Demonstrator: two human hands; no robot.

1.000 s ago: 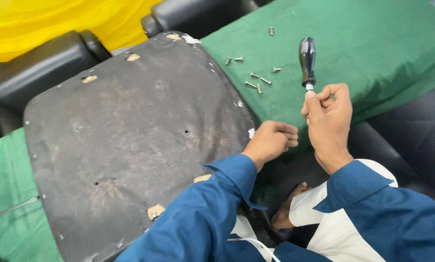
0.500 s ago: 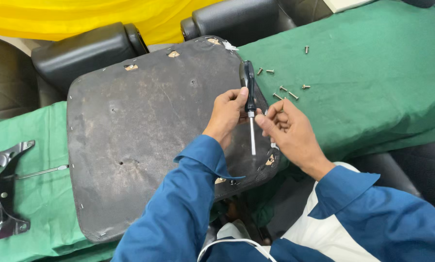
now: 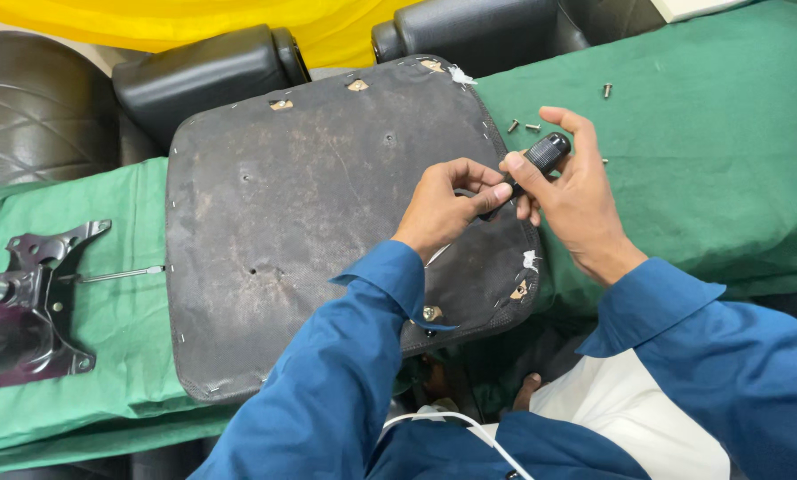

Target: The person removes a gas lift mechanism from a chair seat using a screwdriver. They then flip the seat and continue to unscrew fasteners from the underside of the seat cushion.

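Note:
A dark, worn chair seat base [image 3: 309, 222] lies upside down on the green cloth [image 3: 683, 133]. My right hand [image 3: 572, 191] grips the black handle of a screwdriver [image 3: 540, 158] over the seat's right edge. My left hand [image 3: 447, 200] pinches the screwdriver's shaft just below the handle; the tip is hidden behind my fingers. Both arms wear blue sleeves.
Several loose screws [image 3: 527, 126] lie on the green cloth beyond my hands. A dark metal chair bracket [image 3: 29, 307] with a thin rod sits at the left. Black chair cushions [image 3: 207, 76] and yellow fabric [image 3: 149, 18] stand behind the seat.
The view has shifted left. The screwdriver came from upright beyond my right hand down over the seat's right edge, and my left hand has taken hold of its shaft.

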